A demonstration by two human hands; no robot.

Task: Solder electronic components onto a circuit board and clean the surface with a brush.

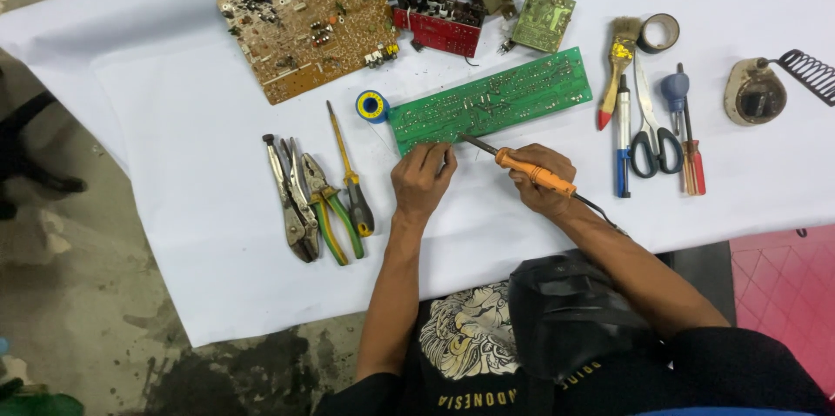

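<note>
Green circuit board (491,101) lies at frame centre; the right hand (541,179) grips an orange soldering iron (520,166), while the left hand (424,177), fingers curled, seemingly pins its edge. A slipped tip could burn those fingers.

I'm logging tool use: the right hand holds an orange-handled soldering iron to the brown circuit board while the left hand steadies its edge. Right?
Not quite. In the head view the right hand holds the soldering iron to the long green circuit board, not the brown one. The left hand steadies its edge.
</note>
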